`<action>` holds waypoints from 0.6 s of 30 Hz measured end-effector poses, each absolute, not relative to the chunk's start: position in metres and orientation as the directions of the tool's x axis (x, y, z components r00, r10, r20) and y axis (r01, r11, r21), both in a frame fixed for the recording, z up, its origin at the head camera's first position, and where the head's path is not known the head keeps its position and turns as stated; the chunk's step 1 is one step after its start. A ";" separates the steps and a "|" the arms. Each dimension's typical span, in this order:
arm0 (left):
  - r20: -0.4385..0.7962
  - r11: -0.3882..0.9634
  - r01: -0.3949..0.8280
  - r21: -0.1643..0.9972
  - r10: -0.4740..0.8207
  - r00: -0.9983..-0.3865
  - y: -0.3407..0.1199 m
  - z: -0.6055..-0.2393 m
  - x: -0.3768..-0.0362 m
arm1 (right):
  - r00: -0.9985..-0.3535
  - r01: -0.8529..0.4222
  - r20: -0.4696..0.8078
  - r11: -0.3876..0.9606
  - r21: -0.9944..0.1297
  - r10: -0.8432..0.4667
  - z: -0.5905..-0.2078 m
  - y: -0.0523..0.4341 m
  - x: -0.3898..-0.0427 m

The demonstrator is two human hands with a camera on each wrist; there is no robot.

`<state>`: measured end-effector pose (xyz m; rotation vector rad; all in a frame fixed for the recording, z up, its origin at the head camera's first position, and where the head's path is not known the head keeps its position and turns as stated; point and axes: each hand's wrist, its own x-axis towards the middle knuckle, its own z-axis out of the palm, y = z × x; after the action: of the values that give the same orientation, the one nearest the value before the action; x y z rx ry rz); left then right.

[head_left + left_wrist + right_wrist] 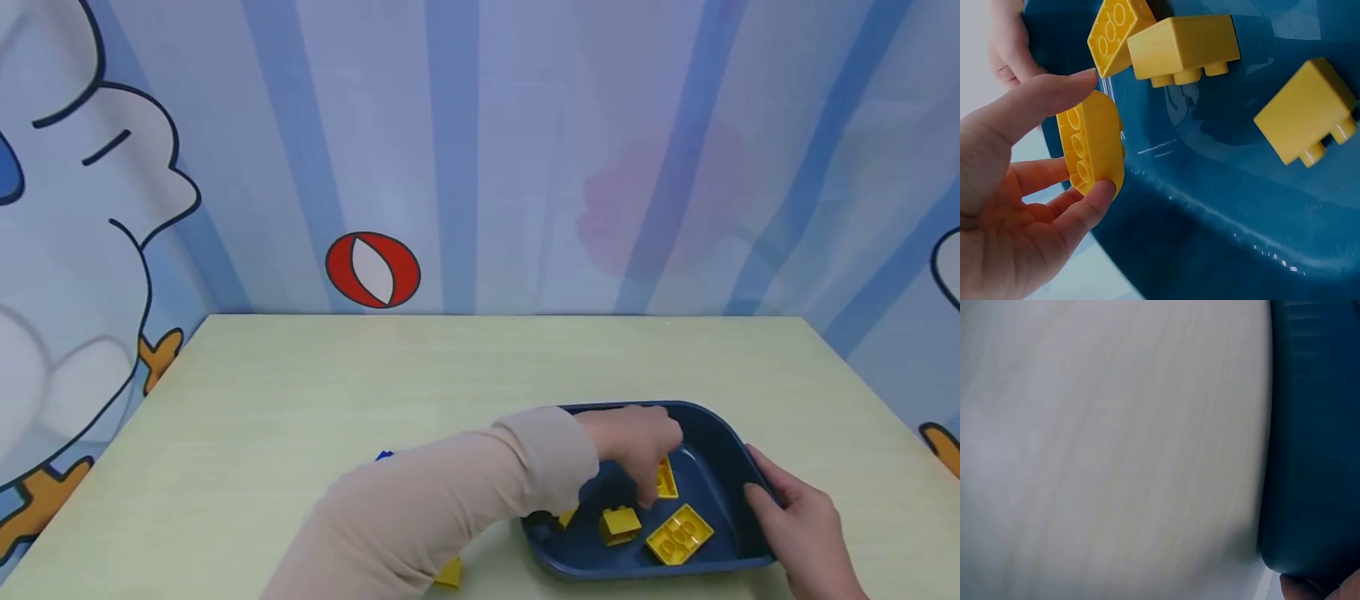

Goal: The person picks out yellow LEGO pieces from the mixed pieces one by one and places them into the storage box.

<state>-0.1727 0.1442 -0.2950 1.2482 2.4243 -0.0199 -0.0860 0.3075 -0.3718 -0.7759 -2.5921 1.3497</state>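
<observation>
Yellow rounded brick [1092, 145] sits pinched in the left hand [1016, 206], thumb on its upper edge and fingertips [1094, 194] under its lower edge, studs facing out, held over the inside of the dark blue tray [720, 442]. The fingers are clamped on it, and it appears clear of the tray floor, though the head view hides the gap. The step in hand looks like a placing or a lifting of this brick at the tray; which of the two cannot be told from these frames. If it is a placing, the next move calls for lowering it to a free patch of floor and parting thumb and fingertips; if a lifting, for carrying it over the rim without knocking the others.

Three more yellow pieces lie in the tray: a flat studded brick [678, 534], a small block [619, 525] just beside it, and another block [1307, 119] lying on its side, studs pointing sideways.

The left forearm in a beige sleeve [450, 492] reaches across from the left, wrist bent down into the tray. The right hand [806, 525] grips the tray's near right rim, fingers curled over the edge, steadying it on the pale surface [337, 375]. A loose yellow piece [450, 573] lies outside the tray.
</observation>
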 end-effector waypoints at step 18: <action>-0.427 0.568 0.812 0.137 0.773 -0.468 0.159 -0.321 -0.175 | -0.873 0.379 -0.133 0.480 -0.791 0.469 -0.372 0.309 -0.083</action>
<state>-0.1750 0.1588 -0.3208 1.2762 2.3587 -0.1168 -0.0831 0.3093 -0.3716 -0.7519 -2.6142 1.3578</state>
